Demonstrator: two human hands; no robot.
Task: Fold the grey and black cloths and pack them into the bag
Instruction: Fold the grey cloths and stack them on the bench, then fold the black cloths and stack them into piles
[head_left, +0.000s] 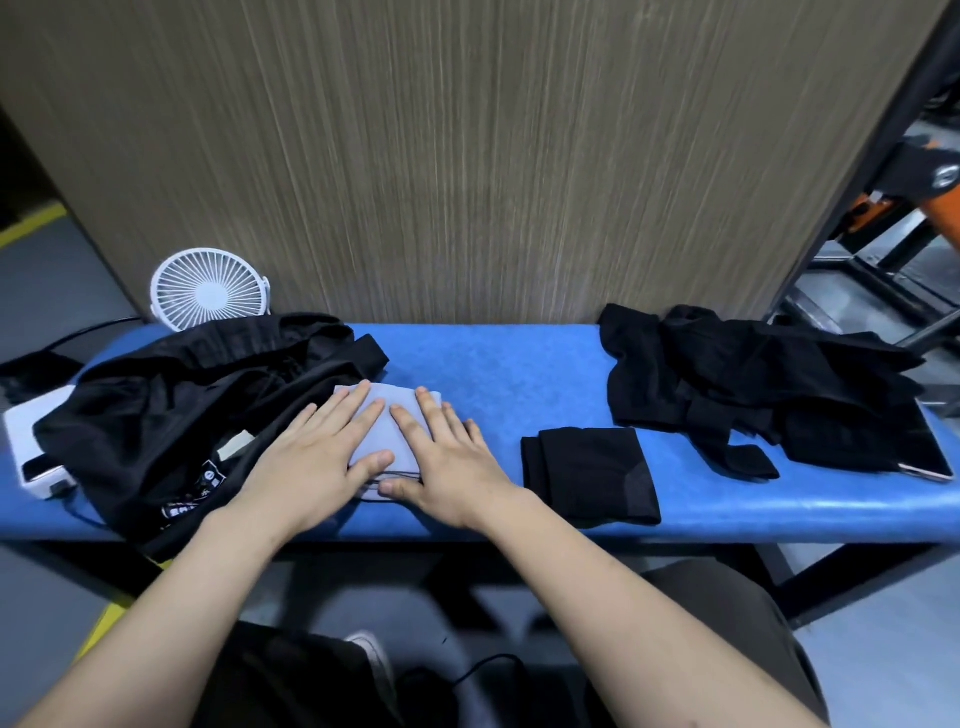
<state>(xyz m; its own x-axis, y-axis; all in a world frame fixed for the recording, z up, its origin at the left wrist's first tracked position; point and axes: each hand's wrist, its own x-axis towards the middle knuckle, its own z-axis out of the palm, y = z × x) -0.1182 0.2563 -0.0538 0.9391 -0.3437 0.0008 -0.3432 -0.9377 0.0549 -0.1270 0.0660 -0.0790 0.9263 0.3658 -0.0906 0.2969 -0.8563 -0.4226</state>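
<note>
From the head view, both hands lie flat with straight fingers on a small folded pale grey cloth (387, 426) in the middle of the frame, on the blue padded worktop (493, 364). The left hand (317, 452) presses the cloth's left half, and the right hand (441, 457) presses its right half; the thumbs nearly meet at the near edge. Neither grips anything.

Just left of the cloth, partly under the left hand, slumps a black fabric bag (182, 405) with white printed labels. At lower right of centre sits a folded black cloth (589, 473), apart from the hands. Further right, a loose heap of black cloths (737, 384) lies over a dark tablet (924, 452).

At upper left stands a small white round fan (208, 288), and a white box-shaped device (31, 441) sits at the left edge. A streaked brown panel (467, 156) rises behind the worktop.
</note>
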